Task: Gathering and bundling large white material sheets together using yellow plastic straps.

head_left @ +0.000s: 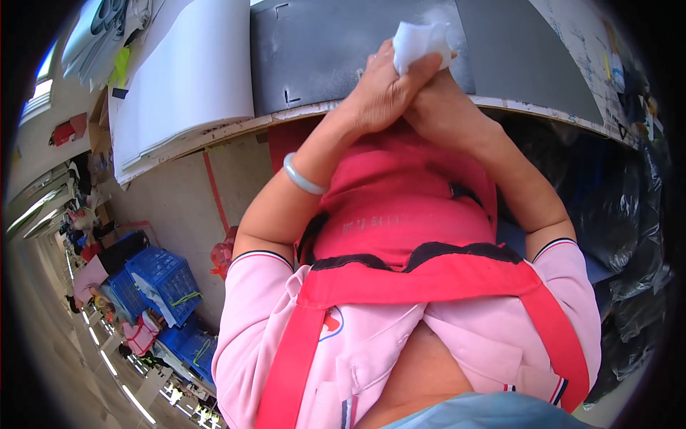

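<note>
My two hands are brought together over the near edge of a table, around a folded white cloth (420, 44). My left hand (382, 89), with a pale bangle (304, 176) on its forearm, is closed on the cloth, its thumb lying across the lower part. Pressed against it from the right, my right hand (444, 107) is also closed around the bundle; most of its fingers are hidden. Beneath and beyond the hands lies a dark grey sheet (321, 53) with small black corner marks. A whitish, powdery haze shows on the sheet beside the cloth.
Large white sheets (189, 68) are stacked at the left of the table, curling over its edge. Another grey panel (525, 57) lies to the right. Black plastic bags (607, 207) hang or lie at the right. Blue crates (164, 282) and other people are at far left.
</note>
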Demonstrator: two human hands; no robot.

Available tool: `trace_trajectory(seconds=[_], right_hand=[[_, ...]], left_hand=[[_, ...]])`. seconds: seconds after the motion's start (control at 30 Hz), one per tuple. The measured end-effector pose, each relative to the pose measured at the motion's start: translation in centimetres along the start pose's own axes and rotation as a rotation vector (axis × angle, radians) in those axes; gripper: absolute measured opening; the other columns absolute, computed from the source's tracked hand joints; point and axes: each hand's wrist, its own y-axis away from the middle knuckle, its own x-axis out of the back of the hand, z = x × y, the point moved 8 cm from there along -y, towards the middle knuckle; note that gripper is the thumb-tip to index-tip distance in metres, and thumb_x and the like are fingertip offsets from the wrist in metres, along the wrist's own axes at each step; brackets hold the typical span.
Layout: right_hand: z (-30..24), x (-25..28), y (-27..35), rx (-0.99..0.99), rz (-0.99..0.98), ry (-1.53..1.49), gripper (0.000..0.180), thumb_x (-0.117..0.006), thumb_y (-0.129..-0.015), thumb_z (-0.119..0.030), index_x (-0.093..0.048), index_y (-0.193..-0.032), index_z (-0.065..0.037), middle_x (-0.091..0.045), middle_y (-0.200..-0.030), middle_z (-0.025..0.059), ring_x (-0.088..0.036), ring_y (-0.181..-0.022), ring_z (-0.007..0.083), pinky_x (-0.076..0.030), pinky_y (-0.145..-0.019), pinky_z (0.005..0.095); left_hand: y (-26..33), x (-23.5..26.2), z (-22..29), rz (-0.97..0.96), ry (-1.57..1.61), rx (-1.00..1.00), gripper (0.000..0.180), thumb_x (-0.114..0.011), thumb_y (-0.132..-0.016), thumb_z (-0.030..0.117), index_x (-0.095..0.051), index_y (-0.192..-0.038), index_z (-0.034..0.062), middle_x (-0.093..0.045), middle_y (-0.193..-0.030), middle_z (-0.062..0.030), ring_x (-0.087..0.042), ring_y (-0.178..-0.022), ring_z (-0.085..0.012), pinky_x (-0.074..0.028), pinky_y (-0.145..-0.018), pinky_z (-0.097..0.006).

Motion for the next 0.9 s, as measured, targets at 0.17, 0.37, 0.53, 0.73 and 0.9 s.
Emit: trace_trajectory(seconds=[0.17, 0.37, 0.53, 0.73, 0.9], right_hand=[[-5.4, 2.7, -0.1, 0.233, 0.091, 0.017, 0.02, -0.063, -0.081, -0.009, -0.077, -0.09, -0.019, -0.068, -0.097, 0.0064, -0.052, -0.108, 0.0301, -0.033, -0.1, 0.0433], [-1.7, 0.8, -0.5, -0.06, -0.157, -0.315, 0.021, -0.062, -0.081, -0.001, -0.076, -0.092, -0.011, -0.068, -0.094, 0.0173, -0.063, -0.088, 0.0345, -0.051, -0.076, 0.0382], [-7.2, 4.0, -0.7, 0.263, -0.19, -0.275, 0.026, -0.061, -0.08, 0.003, -0.077, -0.093, -0.013, -0.068, -0.11, 0.0134, -0.062, -0.095, 0.0343, -0.05, -0.081, 0.0395], [-7.1, 4.0, -1.1, 0.197, -0.257, -0.557, 0.046, -0.068, -0.085, -0.008, -0.06, -0.13, -0.011, -0.047, -0.146, 0.0124, -0.05, -0.126, 0.0271, -0.041, -0.104, 0.0339], [-4.1, 4.8, -1.9, 0.081, -0.09, -0.751, 0.089, -0.077, -0.081, -0.028, -0.027, -0.153, -0.012, -0.039, -0.15, 0.0098, -0.049, -0.124, 0.0196, -0.04, -0.103, 0.0321]], left_hand=[[-0.7, 3.9, -0.6, 0.193, 0.224, 0.12, 0.036, -0.053, -0.097, 0.031, -0.062, -0.115, 0.0014, -0.066, -0.098, -0.0076, -0.059, -0.089, -0.0158, -0.049, -0.08, -0.032], [1.0, 1.5, 0.1, 0.115, 0.072, -0.03, 0.043, -0.056, -0.096, 0.042, -0.065, -0.109, 0.0025, -0.067, -0.096, -0.0171, -0.061, -0.086, -0.0192, -0.049, -0.079, -0.035], [0.8, 5.1, -2.7, 0.138, 0.027, 0.091, 0.048, -0.053, -0.1, 0.044, -0.067, -0.098, -0.0016, -0.065, -0.08, -0.0019, -0.058, -0.07, -0.0105, -0.05, -0.062, -0.028], [4.2, 6.2, 5.1, 0.125, -0.144, -0.753, 0.055, -0.062, -0.09, 0.014, -0.047, -0.142, 0.0027, -0.065, -0.12, -0.0185, -0.064, -0.1, -0.0288, -0.053, -0.084, -0.036], [3.2, 0.2, -0.3, 0.021, 0.425, 0.144, 0.035, -0.047, -0.103, 0.029, -0.059, -0.119, 0.0006, -0.064, -0.105, -0.007, -0.061, -0.091, -0.0161, -0.05, -0.076, -0.03]])
